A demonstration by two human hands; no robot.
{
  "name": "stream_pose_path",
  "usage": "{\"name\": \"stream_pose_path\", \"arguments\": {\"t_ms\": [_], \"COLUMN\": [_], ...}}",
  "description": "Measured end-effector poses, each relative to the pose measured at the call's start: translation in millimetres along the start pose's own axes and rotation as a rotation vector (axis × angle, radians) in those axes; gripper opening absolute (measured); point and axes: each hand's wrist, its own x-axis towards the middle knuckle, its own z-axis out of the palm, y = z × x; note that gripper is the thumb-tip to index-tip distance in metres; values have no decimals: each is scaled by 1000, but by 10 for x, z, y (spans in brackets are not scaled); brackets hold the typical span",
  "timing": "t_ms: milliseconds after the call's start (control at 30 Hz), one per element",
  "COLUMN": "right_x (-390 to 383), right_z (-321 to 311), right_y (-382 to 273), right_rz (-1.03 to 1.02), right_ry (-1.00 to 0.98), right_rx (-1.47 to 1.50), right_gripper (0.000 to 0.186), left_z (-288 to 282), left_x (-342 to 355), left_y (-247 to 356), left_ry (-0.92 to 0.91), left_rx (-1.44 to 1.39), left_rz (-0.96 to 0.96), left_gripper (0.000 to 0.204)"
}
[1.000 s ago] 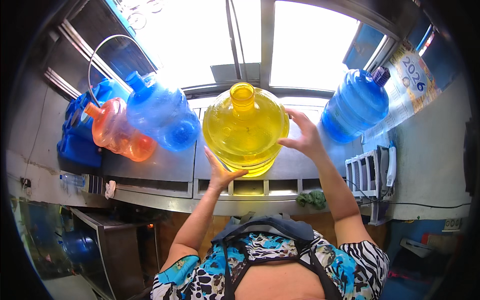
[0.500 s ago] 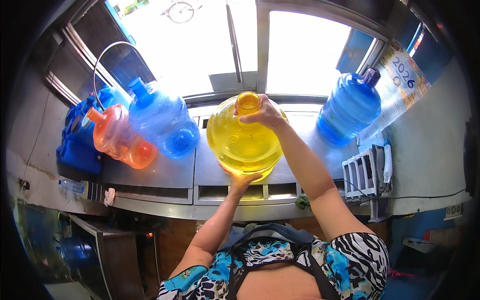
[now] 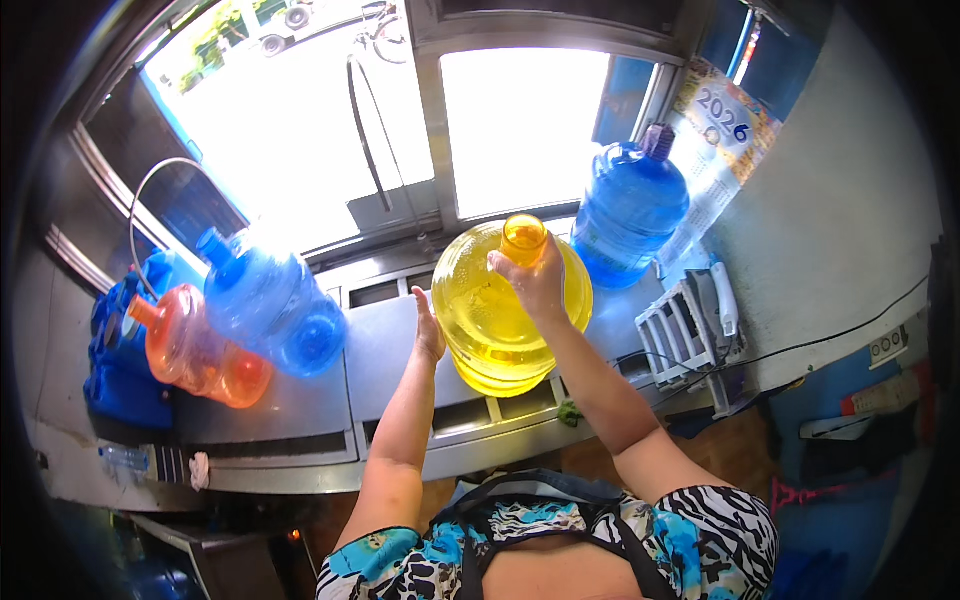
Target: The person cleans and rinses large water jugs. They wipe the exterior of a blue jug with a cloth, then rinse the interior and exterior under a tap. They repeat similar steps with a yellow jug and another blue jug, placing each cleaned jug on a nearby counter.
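A large yellow water jug [image 3: 490, 330] stands a little right of centre on the metal counter, its open neck [image 3: 524, 238] pointing up. My right hand [image 3: 535, 280] is wrapped round the base of that neck, thumb on the left side. My left hand [image 3: 429, 325] is open at the jug's left side, fingers stretched upward; whether the palm touches the jug I cannot tell. To the right stands a blue jug [image 3: 632, 210] with a dark wrapped cap. On the left, a clear blue jug [image 3: 275, 305] and an orange jug [image 3: 205, 350] lean over at a tilt.
Dark blue containers [image 3: 130, 370] stand at the far left beside a curved hose [image 3: 165, 165]. A white rack [image 3: 675, 335] is at the counter's right end, with a cable on the wall. Slots run along the counter's front edge [image 3: 300, 478]. A window [image 3: 530, 130] is behind.
The yellow jug has shifted right, closer to the capped blue jug. My left hand has come off its lower front and moved up to its left side. The view has turned.
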Motion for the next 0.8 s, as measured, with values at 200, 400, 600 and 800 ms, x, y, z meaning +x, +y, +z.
{"name": "stream_pose_path", "arguments": {"t_ms": [200, 400, 600, 800], "right_x": [-34, 136, 262, 607], "right_z": [-138, -161, -431, -1094], "right_y": [29, 141, 228, 387], "right_rz": [-8, -35, -35, 18], "right_ry": [275, 275, 121, -209], "right_rx": [-39, 39, 98, 99], "right_gripper": [43, 40, 39, 39], "left_z": [96, 166, 449, 970], "left_x": [778, 930, 587, 83], "left_y": [-202, -276, -352, -839], "left_ry": [-157, -175, -139, 175], "left_rx": [-132, -362, -450, 22], "left_rz": [-228, -263, -200, -5], "left_gripper": [84, 69, 70, 75]}}
